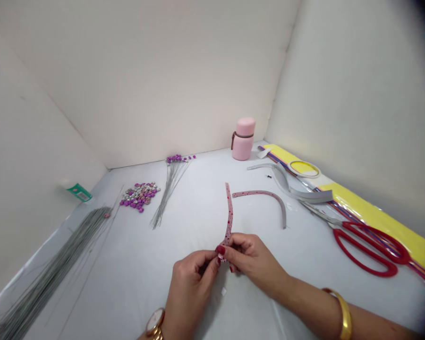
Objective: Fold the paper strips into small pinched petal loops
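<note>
A narrow pink strip [229, 212] with a red pattern stands up from my fingers and curves slightly toward its far end. My right hand [257, 260] pinches its near end between thumb and fingers. From the other side, my left hand [194, 279] is closed in a pinch on the same end, which looks bunched or folded there. The fingertips partly hide that spot. To the right of the held piece, a second patterned strip [260, 192] lies curved on the white table [184, 236]. A tiny white scrap [224, 292] is just below my hands.
Red-handled scissors [366, 243], a grey-white strip [310, 195], a tape roll [304, 168] and yellow sheets [371, 200] lie right. A pink flask [243, 139] stands behind. Leftward are purple and silver bead-like pieces [140, 194], wires with purple tips [170, 189], a wire bundle [63, 264] and a green-labelled tube [80, 192].
</note>
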Available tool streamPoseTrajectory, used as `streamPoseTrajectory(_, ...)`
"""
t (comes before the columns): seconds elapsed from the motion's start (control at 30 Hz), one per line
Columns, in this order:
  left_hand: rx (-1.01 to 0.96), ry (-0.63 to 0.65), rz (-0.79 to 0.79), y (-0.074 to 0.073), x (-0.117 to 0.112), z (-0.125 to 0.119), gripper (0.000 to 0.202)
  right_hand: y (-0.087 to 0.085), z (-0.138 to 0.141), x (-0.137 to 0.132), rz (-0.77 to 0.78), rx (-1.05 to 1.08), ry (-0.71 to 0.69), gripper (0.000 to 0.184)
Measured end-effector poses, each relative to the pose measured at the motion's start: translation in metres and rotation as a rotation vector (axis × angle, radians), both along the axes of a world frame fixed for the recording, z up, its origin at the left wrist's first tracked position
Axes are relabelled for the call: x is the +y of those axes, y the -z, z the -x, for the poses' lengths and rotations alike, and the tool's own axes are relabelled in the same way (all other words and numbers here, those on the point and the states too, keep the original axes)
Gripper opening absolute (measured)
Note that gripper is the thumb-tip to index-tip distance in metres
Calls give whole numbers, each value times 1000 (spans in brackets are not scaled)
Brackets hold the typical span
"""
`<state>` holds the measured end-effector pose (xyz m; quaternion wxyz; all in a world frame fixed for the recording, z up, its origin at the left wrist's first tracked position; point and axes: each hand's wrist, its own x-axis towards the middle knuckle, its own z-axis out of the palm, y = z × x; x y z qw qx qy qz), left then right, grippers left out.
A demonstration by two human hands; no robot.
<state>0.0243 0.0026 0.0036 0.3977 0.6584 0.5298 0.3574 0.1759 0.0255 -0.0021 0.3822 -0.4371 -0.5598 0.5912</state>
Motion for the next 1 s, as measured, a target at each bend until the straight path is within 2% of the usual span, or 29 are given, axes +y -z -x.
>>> streamPoseTrajectory(0.2, 76, 109, -50, -5, -4, 0, 21, -2, 1, 2, 74, 59, 61, 32)
streamPoseTrajectory(0.33, 50, 84, 14, -7, -5, -1, 24, -2, 2, 2, 104, 72, 13, 32)
streamPoseTrajectory(0.47, -13, 56, 27, -1, -3, -1, 22, -2, 2, 1, 117, 40, -24, 34)
streamPoseTrajectory(0.53, -9, 31, -37, 2, -3, 0, 20, 0, 2, 1, 141, 42, -33, 34)
streamPoseTrajectory(0.67, 49, 69, -163, 3, -5, 2, 18, 2, 3, 0, 126, 20, -27, 31)
streamPoseTrajectory(0.73, -30, 41, -47, 0, -4, 1, 17, 1, 3, -3, 37, -45, 13, 28)
streamPoseTrajectory(0.9, -467, -15, 530, -4, 5, -7, 11, -4, 1, -6, -284, -260, 84, 26)
streamPoseTrajectory(1.0, -575, -21, 578, -2, 6, -9, 11, -3, 0, -5, -218, -220, 39, 24)
